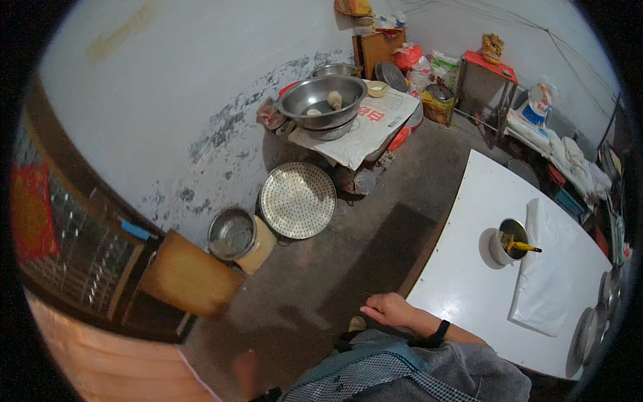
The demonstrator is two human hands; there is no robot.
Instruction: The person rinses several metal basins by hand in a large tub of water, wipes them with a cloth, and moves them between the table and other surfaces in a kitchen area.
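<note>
My right hand (389, 309) hangs just left of the near corner of a white table (447, 271). Its fingers are loosely curled, and nothing shows in them. A dark band circles that wrist. Low in the picture, my left hand (246, 369) is blurred over the floor, so its fingers cannot be made out. On the table stands a metal pot (502, 246) with a yellow-handled tool (523, 246) leaning in it. Beside it lies a folded white plastic sheet (545, 286).
A wide metal basin (321, 118) holding a whitish brush-like thing sits on a low, sack-covered stand (387, 118). By the wall are a perforated steamer tray (298, 200) and a smaller basin (232, 233). An open wooden cabinet door (191, 276) juts out at left.
</note>
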